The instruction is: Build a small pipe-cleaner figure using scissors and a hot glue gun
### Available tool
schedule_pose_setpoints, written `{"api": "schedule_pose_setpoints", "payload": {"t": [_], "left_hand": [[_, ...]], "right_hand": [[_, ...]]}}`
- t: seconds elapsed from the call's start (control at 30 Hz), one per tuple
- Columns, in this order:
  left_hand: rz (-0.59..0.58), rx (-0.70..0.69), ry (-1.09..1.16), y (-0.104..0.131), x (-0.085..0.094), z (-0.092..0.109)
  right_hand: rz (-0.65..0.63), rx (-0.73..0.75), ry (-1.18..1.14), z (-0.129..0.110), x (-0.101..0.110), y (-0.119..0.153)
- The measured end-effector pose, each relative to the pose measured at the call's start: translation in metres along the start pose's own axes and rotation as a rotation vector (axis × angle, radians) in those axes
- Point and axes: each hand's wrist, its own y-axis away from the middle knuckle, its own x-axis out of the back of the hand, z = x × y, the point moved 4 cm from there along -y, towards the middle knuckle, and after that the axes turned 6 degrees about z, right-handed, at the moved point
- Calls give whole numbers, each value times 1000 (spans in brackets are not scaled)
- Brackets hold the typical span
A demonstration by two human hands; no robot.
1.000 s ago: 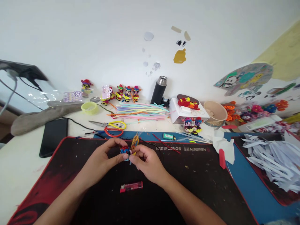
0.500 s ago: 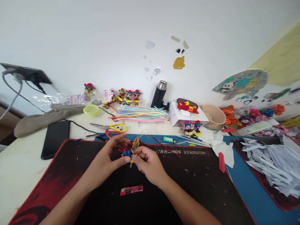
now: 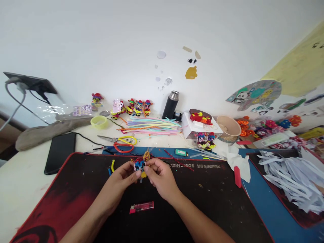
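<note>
Between my two hands, above the dark desk mat (image 3: 202,209), is a small pipe-cleaner figure (image 3: 139,164) with a blue face and a red top. My left hand (image 3: 124,177) pinches its left side between thumb and fingers. From the right, my right hand (image 3: 160,172) grips it with thumb and forefinger. A yellow-orange piece (image 3: 146,155) sticks up behind the figure, and a yellow bit shows below it; my fingers hide how these join. On the mat nearer me lies a pink-red lighter (image 3: 141,207).
Scissors (image 3: 118,140) with yellow and red handles lie beyond the mat, by a bundle of pastel pipe cleaners (image 3: 154,125). Similar finished figures (image 3: 138,107) line the wall near a black thermos (image 3: 171,105). A white box (image 3: 188,126) and paper strips (image 3: 288,179) are to the right.
My left hand has drawn its fingers in around the figure, uncovering the scissors' red handle and a yellow piece on the mat. The figure's blue face now turns more toward me.
</note>
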Motion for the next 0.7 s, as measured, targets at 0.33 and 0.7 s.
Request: {"api": "schedule_pose_setpoints", "payload": {"t": [0.33, 0.7], "left_hand": [[71, -54, 92, 4, -5, 8], [68, -23, 29, 4, -1, 2]], "right_hand": [[-14, -45, -68, 0, 3, 2], [36, -121, -188, 2, 5, -1]]}}
